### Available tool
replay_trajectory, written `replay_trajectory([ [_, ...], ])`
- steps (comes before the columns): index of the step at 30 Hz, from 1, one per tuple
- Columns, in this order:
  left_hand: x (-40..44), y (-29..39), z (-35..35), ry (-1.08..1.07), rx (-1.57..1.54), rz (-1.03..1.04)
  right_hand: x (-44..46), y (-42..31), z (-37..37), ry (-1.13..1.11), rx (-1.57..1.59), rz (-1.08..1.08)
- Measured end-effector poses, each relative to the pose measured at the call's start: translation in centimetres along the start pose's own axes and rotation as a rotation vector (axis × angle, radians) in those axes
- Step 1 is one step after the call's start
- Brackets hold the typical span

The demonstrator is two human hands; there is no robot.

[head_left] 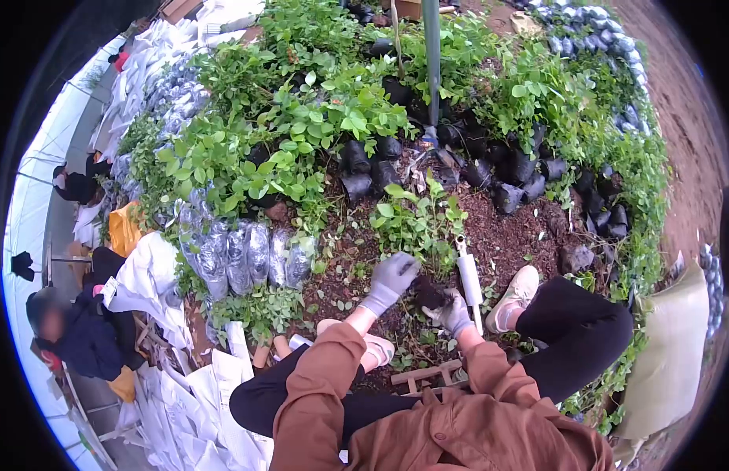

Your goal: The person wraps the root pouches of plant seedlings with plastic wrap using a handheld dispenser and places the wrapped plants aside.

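Observation:
Both of my hands wear pale grey gloves. My left hand is at the left side of a leafy green seedling, its fingers bent together near the base of the stems. What lies between those fingers, if anything, is hidden. My right hand is closed around the lower right side of a dark root ball beneath the seedling. Just right of that hand, a white cylinder with a metal end stands tilted between my feet.
Black-bagged seedlings crowd the far side, beside a metal post. Silver-wrapped bundles stand to the left. White sacks lie lower left, near a seated person. A small wooden stool is under me.

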State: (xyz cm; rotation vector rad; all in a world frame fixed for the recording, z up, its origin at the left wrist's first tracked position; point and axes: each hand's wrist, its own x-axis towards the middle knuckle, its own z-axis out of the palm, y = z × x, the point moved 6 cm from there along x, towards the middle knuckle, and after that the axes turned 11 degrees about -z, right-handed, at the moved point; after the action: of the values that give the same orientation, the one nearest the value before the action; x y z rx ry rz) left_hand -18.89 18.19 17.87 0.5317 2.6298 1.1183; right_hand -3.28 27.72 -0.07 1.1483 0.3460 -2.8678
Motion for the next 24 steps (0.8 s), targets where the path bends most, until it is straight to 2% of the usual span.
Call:
replay_trajectory([
  [2, 4.6, -9.4, 0.8, 0.181, -0.775, -0.538, 0.7, -1.3, 0.2, -0.079, 0.142, -0.001],
  [4, 7.8, -16.8, 1.6, 0.201, -1.202, -0.976, 0.6, -2.7, 0.9, -0.059, 0.109, -0.047],
  [6, 10.9, -20.2, 3.2, 0.095, -1.487, -1.130, 1.9, -3.4, 0.0, -0.046, 0.067, -0.051],
  [8, 13.7, -21.2, 4.3, 0.062, -1.844, -1.269, 2.5, -3.5, -2.1, 0.032, -0.025, -0.325],
  [9, 15.2, -21.5, 4.1, 0.090, -1.747, -1.229, 2.4, -3.6, -1.9, 0.221, -0.210, -0.204],
  [11, 17.0, -23.2, 4.5, 0.181, -1.754, -1.250, 5.2, -4.3, -6.9, 0.138, -0.963, -0.437],
  [12, 18.1, -24.4, 4.8, 0.216, -1.754, -1.243, 6.4, -4.6, -9.5, 0.177, -1.315, -0.558],
  [13, 18.3, -24.8, 4.7, 0.281, -1.760, -1.301, 6.3, -5.1, -9.3, 0.227, -1.386, -0.581],
  [17, 17.3, -30.5, 5.7, 0.266, -1.749, -1.274, 6.5, -6.3, -7.4, 0.266, -1.173, -0.381],
  [18, 16.2, -30.8, 5.1, 0.331, -1.650, -1.100, 6.6, -6.5, -6.9, 0.257, -1.163, -0.349],
  [20, 12.8, -31.1, 4.8, 0.401, -1.636, -1.052, 7.0, -7.0, -6.1, 0.226, -1.218, -0.305],
  [21, 10.7, -31.5, 4.8, 0.466, -1.518, -1.023, 7.2, -7.3, -5.8, 0.197, -1.293, -0.317],
  [22, 7.9, -27.4, 3.1, 0.507, -1.421, -1.204, 7.1, -7.5, -5.4, 0.166, -1.379, -0.339],
  [23, 6.2, -26.3, 2.4, 0.450, -1.254, -1.234, 7.3, -8.0, -5.1, 0.099, -1.584, -0.525],
  [24, 3.1, -26.2, 2.9, 0.393, -1.084, -1.259, 8.1, -7.8, -6.2, 0.129, -1.558, -0.439],
])
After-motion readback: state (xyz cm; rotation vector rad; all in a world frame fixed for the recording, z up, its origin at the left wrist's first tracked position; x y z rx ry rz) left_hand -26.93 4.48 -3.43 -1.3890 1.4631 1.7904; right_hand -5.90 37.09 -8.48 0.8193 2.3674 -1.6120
